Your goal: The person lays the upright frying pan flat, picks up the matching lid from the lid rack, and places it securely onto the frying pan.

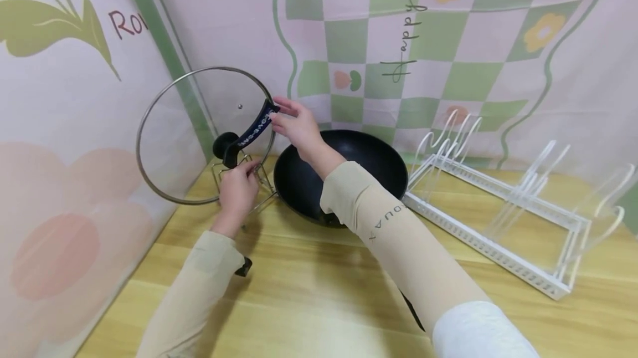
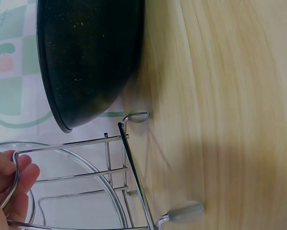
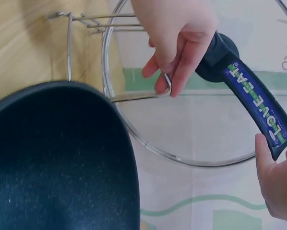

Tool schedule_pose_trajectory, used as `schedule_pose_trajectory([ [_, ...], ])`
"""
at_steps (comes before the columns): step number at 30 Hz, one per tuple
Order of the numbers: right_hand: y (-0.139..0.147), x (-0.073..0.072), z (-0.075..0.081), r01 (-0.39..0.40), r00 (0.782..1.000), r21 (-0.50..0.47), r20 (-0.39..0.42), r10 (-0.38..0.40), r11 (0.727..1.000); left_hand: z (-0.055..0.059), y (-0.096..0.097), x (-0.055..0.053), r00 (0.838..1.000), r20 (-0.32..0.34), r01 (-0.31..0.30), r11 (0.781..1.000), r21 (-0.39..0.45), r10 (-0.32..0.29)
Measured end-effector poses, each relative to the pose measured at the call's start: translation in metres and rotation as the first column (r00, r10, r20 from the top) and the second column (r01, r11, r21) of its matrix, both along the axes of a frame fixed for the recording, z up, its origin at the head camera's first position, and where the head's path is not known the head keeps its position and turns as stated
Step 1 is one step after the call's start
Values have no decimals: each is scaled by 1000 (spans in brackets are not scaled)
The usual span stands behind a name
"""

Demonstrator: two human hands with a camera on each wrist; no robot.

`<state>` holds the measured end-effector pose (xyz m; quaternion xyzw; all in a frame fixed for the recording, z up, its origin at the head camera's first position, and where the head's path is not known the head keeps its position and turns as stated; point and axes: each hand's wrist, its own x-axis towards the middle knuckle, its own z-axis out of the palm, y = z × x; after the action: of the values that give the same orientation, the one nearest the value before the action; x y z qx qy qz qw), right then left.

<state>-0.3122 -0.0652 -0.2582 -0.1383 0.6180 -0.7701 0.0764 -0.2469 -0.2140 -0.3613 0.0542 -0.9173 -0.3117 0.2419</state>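
Observation:
A round glass pan lid (image 1: 184,136) with a metal rim stands tilted up on the left. Its long black handle (image 1: 256,128) carries a blue label with lettering. My right hand (image 1: 301,128) pinches the upper end of that handle between thumb and fingers. Below the lid's black knob, my left hand (image 1: 238,189) grips a bent wire of a silver metal rack (image 2: 86,143), best seen in the left wrist view. The lid's lower part is against this rack; exact contact is hidden by the left hand. A black frying pan (image 1: 371,153) sits close to the rack, partly behind the right forearm.
To the right stands a white rack (image 1: 478,241) with upright looped dividers on the wooden table (image 1: 309,302). A dark pan handle (image 1: 412,312) shows beneath the right sleeve. Patterned cloth walls (image 1: 344,36) close off the back and left side.

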Motion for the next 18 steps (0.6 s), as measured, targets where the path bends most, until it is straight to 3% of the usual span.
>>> schedule_pose_trajectory([
  [18,-7,4,3,38,992,-123,120,-23,992,0,1,2,1000,13,-25,999,-28,25],
])
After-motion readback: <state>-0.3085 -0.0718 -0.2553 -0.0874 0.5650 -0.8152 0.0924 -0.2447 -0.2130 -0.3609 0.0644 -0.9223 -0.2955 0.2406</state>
